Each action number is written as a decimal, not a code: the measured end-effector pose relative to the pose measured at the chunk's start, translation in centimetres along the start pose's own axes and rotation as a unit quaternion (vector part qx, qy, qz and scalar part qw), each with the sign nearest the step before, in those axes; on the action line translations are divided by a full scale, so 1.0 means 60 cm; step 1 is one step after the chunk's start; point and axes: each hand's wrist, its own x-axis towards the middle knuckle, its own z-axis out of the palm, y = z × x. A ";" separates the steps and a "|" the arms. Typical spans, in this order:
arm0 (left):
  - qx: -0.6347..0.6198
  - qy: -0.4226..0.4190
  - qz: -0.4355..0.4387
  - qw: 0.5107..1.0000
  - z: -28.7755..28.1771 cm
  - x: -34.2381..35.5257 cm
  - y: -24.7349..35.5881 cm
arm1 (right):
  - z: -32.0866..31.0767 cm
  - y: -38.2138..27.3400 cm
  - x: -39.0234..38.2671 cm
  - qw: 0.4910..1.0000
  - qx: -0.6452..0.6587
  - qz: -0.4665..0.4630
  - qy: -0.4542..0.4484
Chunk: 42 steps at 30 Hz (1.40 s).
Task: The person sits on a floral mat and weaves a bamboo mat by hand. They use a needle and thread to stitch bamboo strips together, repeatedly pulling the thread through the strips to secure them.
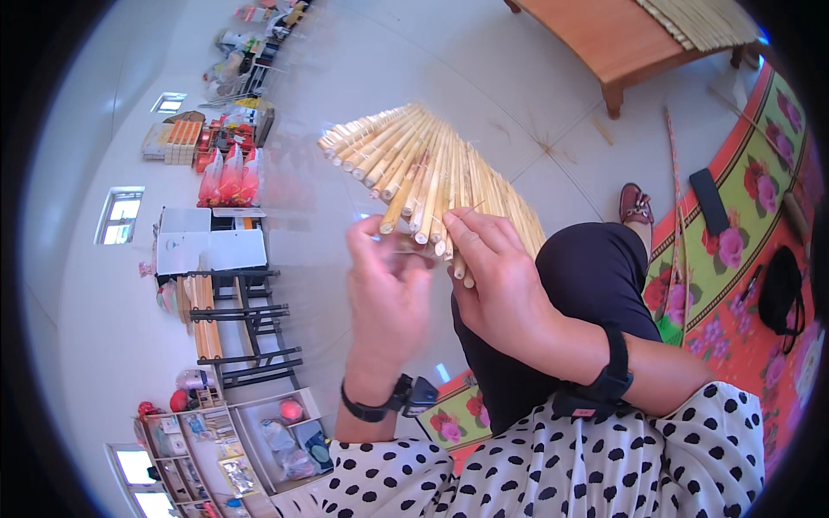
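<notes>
A mat of straw-coloured reed stalks (432, 173), tied side by side with thin thread, fans out in front of me, its cut ends toward me. My right hand (501, 268) is closed on the stalks near their cut ends, thumb and fingers pressed against them. Just above its fingertips a thin strand sticks out. My left hand (389, 289) is raised beside the cut ends at the left, fingers bent toward them. Motion blur smears those fingers, so whether they pinch anything is unclear. Part of the mat rests by my dark-trousered knee (587, 268).
A low wooden table (596, 39) at the far right carries more reed stalks (704, 22). On the floral rug (725, 233) lie a dark phone-like slab (709, 201) and a black pouch (780, 289). Folded black-legged furniture (246, 319) and shelves (203, 449) line the left wall.
</notes>
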 end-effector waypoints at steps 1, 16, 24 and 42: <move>0.061 0.012 -0.047 0.997 -0.027 0.011 0.012 | 0.002 0.003 -0.001 1.000 0.001 -0.003 -0.003; 0.417 -0.253 0.283 0.826 -0.235 0.158 -0.062 | 0.057 0.028 0.037 0.970 0.001 -0.102 -0.221; 0.298 -0.167 0.253 0.905 -0.222 0.133 -0.093 | -0.012 0.057 0.196 0.885 -0.124 -0.143 -0.425; -0.045 0.210 0.167 0.962 0.096 -0.025 -0.008 | -0.119 0.001 0.170 0.917 0.031 0.373 -0.139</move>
